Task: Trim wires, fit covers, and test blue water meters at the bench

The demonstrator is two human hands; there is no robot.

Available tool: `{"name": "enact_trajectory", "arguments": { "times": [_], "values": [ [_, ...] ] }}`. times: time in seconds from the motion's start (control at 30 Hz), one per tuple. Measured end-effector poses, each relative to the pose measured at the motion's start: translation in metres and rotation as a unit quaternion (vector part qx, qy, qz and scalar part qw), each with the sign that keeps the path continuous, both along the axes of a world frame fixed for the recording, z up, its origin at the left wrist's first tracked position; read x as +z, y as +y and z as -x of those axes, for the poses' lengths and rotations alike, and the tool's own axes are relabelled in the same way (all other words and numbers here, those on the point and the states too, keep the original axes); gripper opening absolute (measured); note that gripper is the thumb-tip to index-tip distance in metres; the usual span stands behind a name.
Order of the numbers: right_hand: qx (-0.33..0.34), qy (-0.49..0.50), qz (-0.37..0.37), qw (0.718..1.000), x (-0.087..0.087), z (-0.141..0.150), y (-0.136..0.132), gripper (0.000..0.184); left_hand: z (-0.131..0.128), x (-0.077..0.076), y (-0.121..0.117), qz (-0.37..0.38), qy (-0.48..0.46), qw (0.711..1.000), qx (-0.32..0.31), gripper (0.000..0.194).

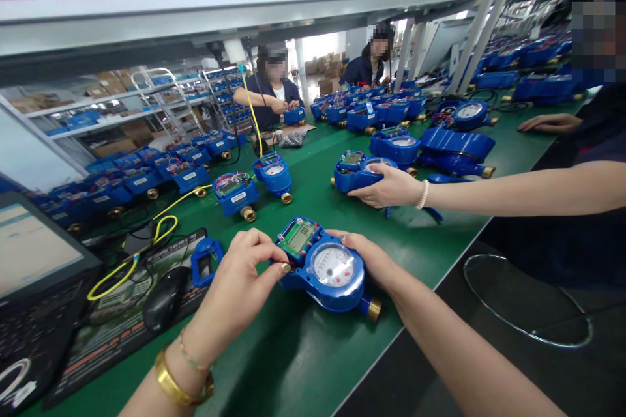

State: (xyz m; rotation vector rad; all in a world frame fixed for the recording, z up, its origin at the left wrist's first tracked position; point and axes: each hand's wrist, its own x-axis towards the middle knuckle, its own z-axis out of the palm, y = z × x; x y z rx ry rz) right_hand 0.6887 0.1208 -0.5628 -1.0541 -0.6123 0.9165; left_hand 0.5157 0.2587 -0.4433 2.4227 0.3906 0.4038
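Meter (325, 298), blue plastic, brass-ended: right hand (374, 260) curled against white round dial (333, 265); left hand (244, 267) pinched beside green circuit board (299, 238), contents unclear; fingerwork needs steadiness.

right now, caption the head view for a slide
Left hand beside the display on a blue meter, right hand gripping beside its dial
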Motion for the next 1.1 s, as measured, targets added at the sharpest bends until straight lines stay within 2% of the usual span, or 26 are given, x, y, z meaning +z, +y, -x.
{"name": "enact_trajectory", "arguments": {
  "times": [0.07,0.13,0.23,0.33,0.5,0.57,0.7,0.77,0.9,0.97,1.1],
  "values": [
    [-0.003,-0.002,0.000,1.000,-0.002,-0.001,0.000,0.056,0.007,-0.003,-0.008,-0.102,-0.029,0.994,-0.003,0.017],
    [-0.009,-0.004,0.000,1.000,-0.002,-0.001,0.000,0.055,0.013,-0.009,-0.015,-0.172,-0.044,0.984,0.001,0.017],
    [-0.010,-0.009,-0.002,1.000,0.000,0.000,-0.001,0.055,0.020,-0.018,-0.020,-0.191,-0.040,0.981,0.012,0.015],
    [-0.010,-0.016,-0.004,1.000,0.003,0.002,-0.001,0.055,0.023,-0.021,-0.023,-0.185,-0.028,0.982,0.019,0.015],
    [-0.007,-0.019,-0.007,1.000,-0.001,0.000,0.000,0.055,0.014,-0.003,-0.033,-0.194,0.092,0.975,0.058,0.010],
    [-0.004,-0.023,-0.007,1.000,-0.003,-0.001,0.001,0.057,0.005,0.007,-0.039,-0.235,0.154,0.957,0.075,0.012],
    [-0.016,-0.048,-0.003,0.999,-0.003,-0.002,0.003,0.059,-0.012,0.019,-0.047,-0.350,0.249,0.899,0.087,0.016],
    [-0.027,-0.070,0.000,0.997,0.000,-0.002,0.003,0.059,-0.017,0.020,-0.048,-0.374,0.274,0.880,0.106,0.017],
    [-0.040,-0.111,0.005,0.993,0.006,-0.001,0.004,0.059,-0.022,0.017,-0.043,-0.373,0.272,0.877,0.134,0.016],
    [-0.041,-0.121,0.005,0.992,0.008,0.000,0.004,0.059,-0.022,0.016,-0.039,-0.378,0.266,0.877,0.133,0.019],
    [-0.038,-0.128,0.002,0.991,0.011,0.001,0.004,0.061,-0.020,0.015,-0.034,-0.422,0.277,0.856,0.111,0.032]
  ]
}}
